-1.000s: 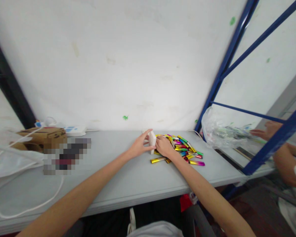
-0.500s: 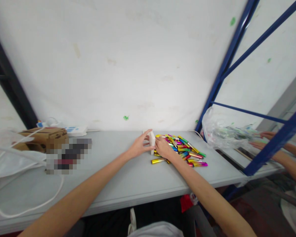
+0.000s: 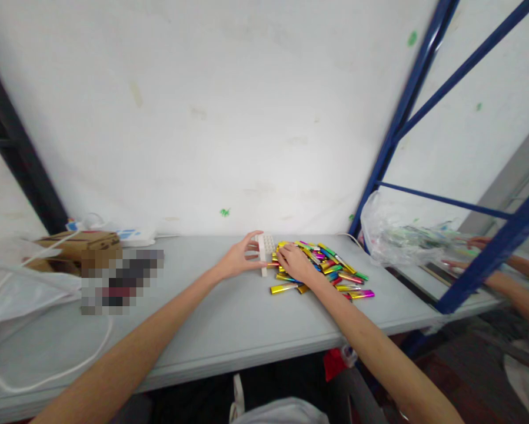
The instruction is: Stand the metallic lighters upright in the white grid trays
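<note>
My left hand [image 3: 238, 259] grips a small white rack [image 3: 268, 244] by its edges, thumb low and fingers spread along the upper side. The rack stands tilted up on the table, its gridded face turned to the right. My right hand [image 3: 294, 262] is just right of the rack, over a pile of shiny metallic sticks that look like lighter casings [image 3: 335, 268], in gold, blue, green, red and pink. Its fingers are curled down at the pile's left edge. A thin reddish-gold piece shows by the fingertips, but whether they hold it is unclear.
The grey table [image 3: 211, 330] meets a white wall. To the left are a cardboard box [image 3: 92, 242], a white power strip [image 3: 136, 235], a white cable and a blurred-out patch. Right of a blue metal frame [image 3: 390, 141] lie clear plastic bags [image 3: 392, 235] and another person's hands [image 3: 471, 265].
My left hand has shifted slightly left with the rack, turning its gridded face into view. My right hand has moved a little away from the rack, over the pile's left edge.
</note>
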`<state>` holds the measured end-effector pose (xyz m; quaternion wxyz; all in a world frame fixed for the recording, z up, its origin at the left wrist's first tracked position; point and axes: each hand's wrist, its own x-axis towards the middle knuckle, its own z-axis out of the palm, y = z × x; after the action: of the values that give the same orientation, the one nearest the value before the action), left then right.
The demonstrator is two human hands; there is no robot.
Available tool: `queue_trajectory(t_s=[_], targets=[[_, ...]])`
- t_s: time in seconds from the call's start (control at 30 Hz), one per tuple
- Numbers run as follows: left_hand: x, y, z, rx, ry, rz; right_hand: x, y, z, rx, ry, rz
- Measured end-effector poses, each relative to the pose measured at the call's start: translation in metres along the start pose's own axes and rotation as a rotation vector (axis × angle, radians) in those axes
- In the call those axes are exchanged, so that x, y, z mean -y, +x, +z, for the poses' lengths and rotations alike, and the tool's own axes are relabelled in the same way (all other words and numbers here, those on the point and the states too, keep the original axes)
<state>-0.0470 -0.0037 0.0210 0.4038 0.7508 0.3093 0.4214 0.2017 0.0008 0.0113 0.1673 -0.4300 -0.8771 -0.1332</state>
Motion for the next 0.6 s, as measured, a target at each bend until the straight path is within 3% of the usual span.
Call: queue_trajectory(t_s=[0.3,0.6], targets=[[-0.002,-0.002,-0.005,0.021,-0.030,-0.002,0.025,0.003,-0.004,-0.005,0.058,-0.069],[-0.007,-0.005,-0.023,0.010,-0.005,-0.026,0.008,-0.003,-0.001,-0.012,0.081,-0.121]])
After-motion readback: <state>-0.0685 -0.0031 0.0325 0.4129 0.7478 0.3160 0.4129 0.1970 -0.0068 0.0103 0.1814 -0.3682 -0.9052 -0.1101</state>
